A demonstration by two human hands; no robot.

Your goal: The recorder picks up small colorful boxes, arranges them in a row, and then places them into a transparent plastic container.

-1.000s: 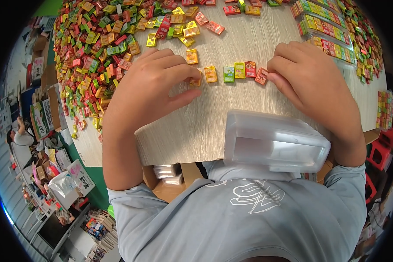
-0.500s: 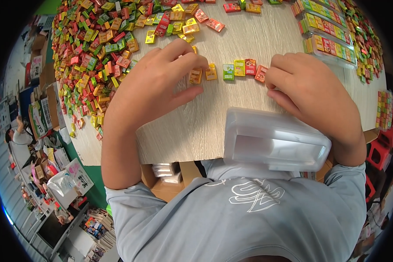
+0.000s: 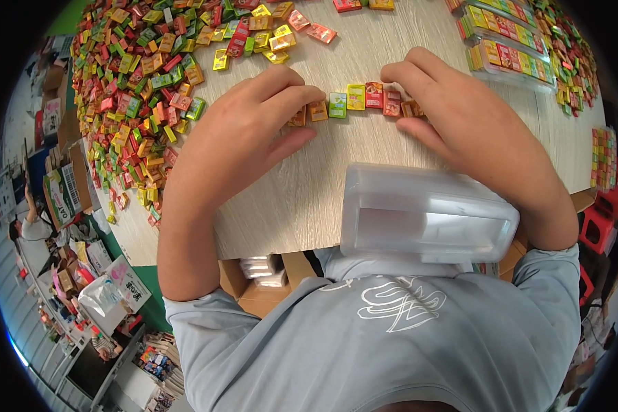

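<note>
A short row of small coloured boxes lies on the table in front of me: an orange box (image 3: 318,111), a green box (image 3: 338,105), a yellow box (image 3: 356,97), a red box (image 3: 373,95) and others at the right end. My left hand (image 3: 254,113) curls around the left end, forefinger above and thumb below the orange boxes there. At the right end, the thumb and fingers of my right hand (image 3: 443,103) bracket another orange box (image 3: 410,108), partly hidden by the hand. Close to my body, an open clear plastic container (image 3: 429,213) rests tilted at the table edge.
A large heap of similar boxes (image 3: 144,82) covers the table's left side. Filled clear trays (image 3: 511,58) stand at the far right beside another heap (image 3: 563,75). An open cardboard carton (image 3: 261,295) sits below the front edge. Red stools (image 3: 601,226) are at the right.
My right hand has shifted left and its fingers have spread around the row's right end. The gap between the left orange boxes and the green box has narrowed. Another orange box now shows at the right.
</note>
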